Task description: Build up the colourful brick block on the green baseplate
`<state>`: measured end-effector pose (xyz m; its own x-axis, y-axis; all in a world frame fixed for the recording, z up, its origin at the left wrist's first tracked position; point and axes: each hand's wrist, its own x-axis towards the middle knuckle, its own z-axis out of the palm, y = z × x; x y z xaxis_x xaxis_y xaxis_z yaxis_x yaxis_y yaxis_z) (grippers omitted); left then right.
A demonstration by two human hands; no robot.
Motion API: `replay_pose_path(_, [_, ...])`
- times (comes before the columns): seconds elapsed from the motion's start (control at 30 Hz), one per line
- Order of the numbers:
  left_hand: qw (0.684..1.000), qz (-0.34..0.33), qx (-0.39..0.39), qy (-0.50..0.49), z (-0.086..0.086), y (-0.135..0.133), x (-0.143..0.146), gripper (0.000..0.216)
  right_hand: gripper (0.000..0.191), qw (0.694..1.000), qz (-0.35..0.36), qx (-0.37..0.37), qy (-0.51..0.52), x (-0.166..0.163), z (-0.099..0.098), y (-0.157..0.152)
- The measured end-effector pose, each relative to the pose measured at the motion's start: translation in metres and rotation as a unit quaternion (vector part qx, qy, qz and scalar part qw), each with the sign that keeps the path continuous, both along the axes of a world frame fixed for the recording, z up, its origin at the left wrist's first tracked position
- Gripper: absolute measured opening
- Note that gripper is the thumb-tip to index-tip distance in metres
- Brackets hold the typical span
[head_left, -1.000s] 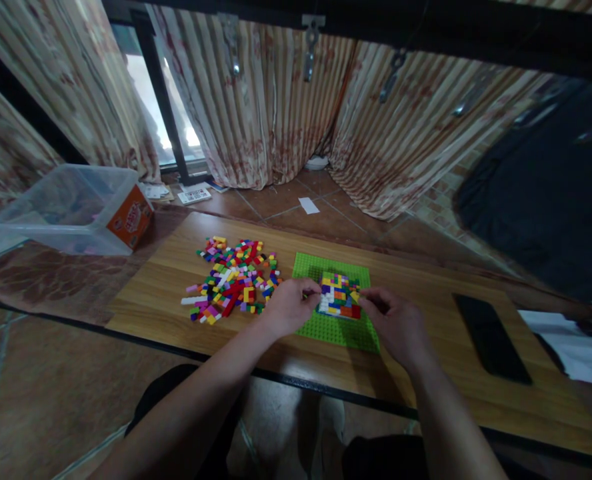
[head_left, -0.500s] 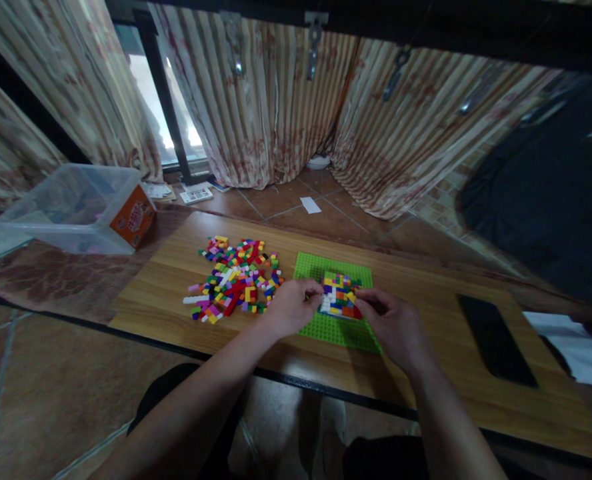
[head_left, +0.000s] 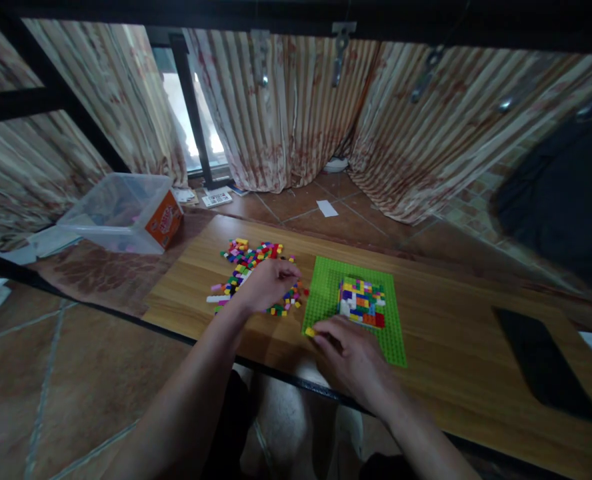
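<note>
A green baseplate [head_left: 326, 287] lies on the wooden table [head_left: 446, 347], with a block of many-coloured small bricks [head_left: 361, 301] built on its middle. To its left lies a loose pile of coloured bricks [head_left: 249, 257]. My left hand [head_left: 265, 285] rests palm down on that pile, its fingers curled over the bricks. My right hand [head_left: 349, 350] sits at the baseplate's near left corner, fingers bent, with a small yellow brick [head_left: 309, 331] at its fingertips.
A clear plastic tub [head_left: 113, 213] with an orange label stands on the floor at the left. A black phone [head_left: 543, 363] lies on the table at the right. Curtains and a window fill the back. My knees show below the table's front edge.
My left hand left the built block and moved left onto the loose pile. My right hand drew back to the baseplate's near left corner. The camera view shifted left.
</note>
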<state>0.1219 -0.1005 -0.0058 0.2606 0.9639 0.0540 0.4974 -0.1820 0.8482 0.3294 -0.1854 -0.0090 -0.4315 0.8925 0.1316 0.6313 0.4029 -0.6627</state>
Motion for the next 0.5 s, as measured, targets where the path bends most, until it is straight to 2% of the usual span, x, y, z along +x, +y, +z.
replay_pose_path(0.1, [1.000,-0.007,0.002,0.023,0.002,-0.002,-0.014,0.017,0.014,1.000,0.010,0.011,-0.011,-0.012,-0.006,-0.002])
replay_pose_path(0.2, [0.996,-0.045,-0.002,0.075,0.004,-0.006,-0.018,0.017,0.014,1.000,0.003,0.018,-0.016,-0.021,-0.012,0.001])
replay_pose_path(0.33, [0.980,-0.087,0.000,0.177,0.004,-0.012,-0.012,0.020,0.012,1.000,-0.012,0.026,-0.010,-0.030,-0.020,0.006])
replay_pose_path(0.5, [0.953,-0.087,0.061,0.283,0.003,-0.018,0.000,0.023,0.013,0.999,-0.035,0.026,-0.011,-0.037,-0.027,0.014])
